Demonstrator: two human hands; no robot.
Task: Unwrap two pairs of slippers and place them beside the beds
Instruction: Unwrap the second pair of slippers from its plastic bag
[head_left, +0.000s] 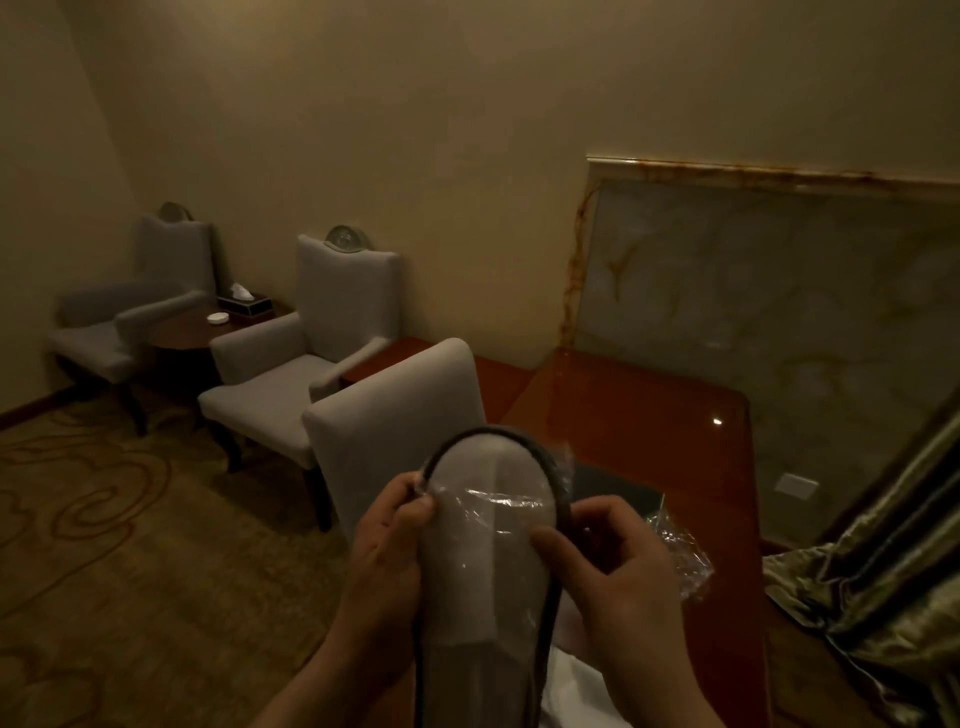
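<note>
A pair of pale grey slippers (483, 551) with a dark rim, still in a clear plastic wrapper, is held upright in front of me, toe end up. My left hand (387, 551) grips its left edge, with finger and thumb pinching the film near the rim. On the right edge my right hand (613, 561) is closed, its thumb pressing on the film. A crumpled piece of clear plastic (680, 551) lies on the desk just right of my right hand. No beds are in view.
A polished reddish wooden desk (649, 415) stands ahead with a grey chair (395, 431) pushed against it. Two grey armchairs (291, 358) flank a small round table (187, 332) holding a tissue box at the back left. Green curtain (893, 582) hangs at right. Patterned carpet (130, 519) covers the floor.
</note>
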